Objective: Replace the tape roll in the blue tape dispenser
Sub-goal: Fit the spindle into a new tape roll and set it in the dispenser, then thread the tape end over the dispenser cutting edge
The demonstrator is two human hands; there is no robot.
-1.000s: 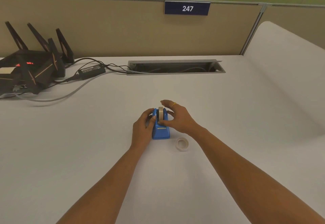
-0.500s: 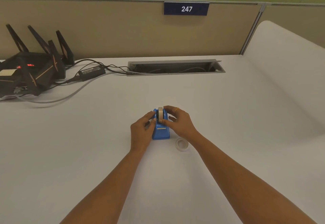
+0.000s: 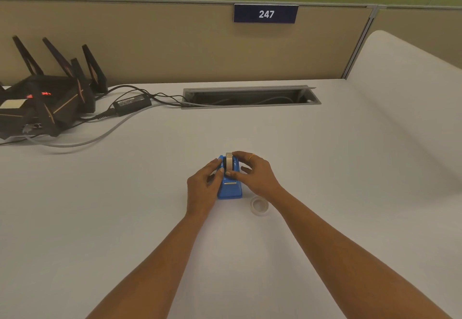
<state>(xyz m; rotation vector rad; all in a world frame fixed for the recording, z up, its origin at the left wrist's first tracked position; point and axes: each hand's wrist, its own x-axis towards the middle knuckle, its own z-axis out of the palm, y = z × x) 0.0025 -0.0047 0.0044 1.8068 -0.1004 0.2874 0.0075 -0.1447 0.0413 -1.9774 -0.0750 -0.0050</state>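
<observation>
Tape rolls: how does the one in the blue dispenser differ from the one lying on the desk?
The mounted roll stands on edge in the blue dispenser; the loose roll lies flat. The mounted roll looks tan, the loose roll whitish. The right hand pinches the mounted roll; nothing touches the loose roll. Both are small rings.

Spare roll [image 3: 259, 205] — right of dispenser [image 3: 230, 190]

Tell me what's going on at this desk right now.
A person is working on a blue tape dispenser on the white desk. The left hand holds its side while the right hand pinches the tan tape roll seated in it. A second, clear roll lies on the desk near the right wrist.
</observation>
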